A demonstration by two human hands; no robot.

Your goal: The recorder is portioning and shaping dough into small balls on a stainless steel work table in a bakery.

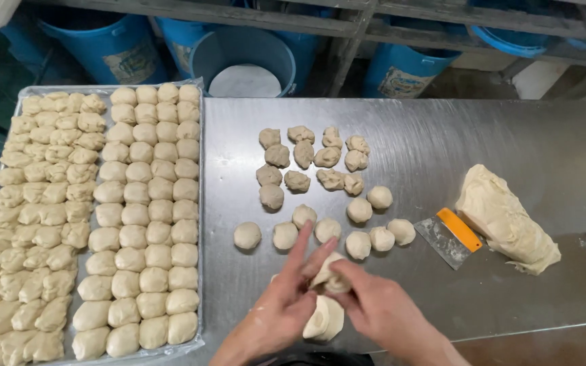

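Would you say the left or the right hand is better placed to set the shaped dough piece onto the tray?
Probably left: the left hand is on the side of the lined metal tray, while the right hand is farther away; both grip the pale dough piece.

Single head view, looking steeply down, close over steel table [401, 135].
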